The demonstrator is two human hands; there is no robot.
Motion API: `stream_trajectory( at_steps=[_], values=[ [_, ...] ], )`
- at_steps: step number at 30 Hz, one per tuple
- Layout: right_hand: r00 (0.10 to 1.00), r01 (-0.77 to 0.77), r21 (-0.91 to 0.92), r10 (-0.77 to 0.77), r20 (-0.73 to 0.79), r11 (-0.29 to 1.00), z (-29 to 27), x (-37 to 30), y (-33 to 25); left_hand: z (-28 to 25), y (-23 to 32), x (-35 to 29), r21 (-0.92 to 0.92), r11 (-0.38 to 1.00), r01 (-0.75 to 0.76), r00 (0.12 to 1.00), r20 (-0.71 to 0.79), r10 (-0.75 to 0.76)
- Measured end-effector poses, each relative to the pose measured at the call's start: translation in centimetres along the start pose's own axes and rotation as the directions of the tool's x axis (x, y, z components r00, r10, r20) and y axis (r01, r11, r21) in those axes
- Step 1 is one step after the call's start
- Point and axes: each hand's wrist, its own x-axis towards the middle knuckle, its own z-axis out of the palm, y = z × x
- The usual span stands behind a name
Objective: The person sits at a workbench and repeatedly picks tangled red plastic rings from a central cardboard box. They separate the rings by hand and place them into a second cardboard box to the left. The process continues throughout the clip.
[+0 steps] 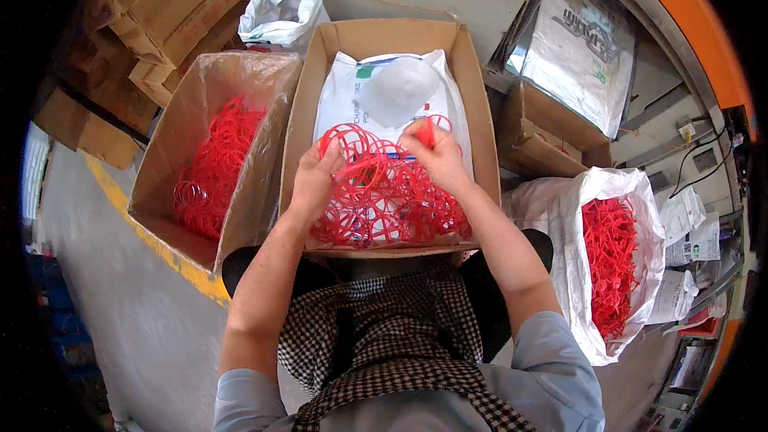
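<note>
Both my hands work above an open cardboard box (485, 124) in front of me. My left hand (314, 182) has its fingers closed on several thin red plastic rings (350, 130) that stand up above it. Between the closed fingers of my right hand (438, 162) is a small red plastic piece (426, 136); its exact kind is too blurred to tell. Below the hands, a tangled heap of red plastic rings (392, 212) fills the near part of the box. Behind the heap lies a white printed plastic sack (332, 104), with a pale round patch on it.
On the left, a plastic-lined carton (160, 184) holds more red rings (216, 164). To my right stands a white woven sack (564, 272) of red branching plastic pieces (610, 264). Farther back are an open white bag (280, 20), stacked cartons (172, 12) and an orange-edged machine (680, 8).
</note>
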Motion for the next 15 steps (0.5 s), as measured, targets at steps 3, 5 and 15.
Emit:
stream_trajectory(
  at_steps=[3, 5, 15],
  values=[
    [0.986, 0.166, -0.306, -0.161, 0.041, 0.938, 2.5, -1.3, -2.0, 1.1, -0.2, 0.0, 0.185, 0.979, -0.083, 0.996, -0.014, 0.087],
    [0.946, 0.320, -0.488, -0.295, 0.130, 0.812, 2.7, -1.3, -0.5, 1.8, -0.1, -0.1, 0.275, 0.957, -0.096, 0.995, -0.009, 0.103],
    [0.967, -0.227, 0.290, 0.251, -0.046, 0.930, 3.7, -0.7, 0.7, 2.1, -0.5, -0.2, -0.003, 0.999, -0.032, 0.999, 0.029, 0.032]
  ],
)
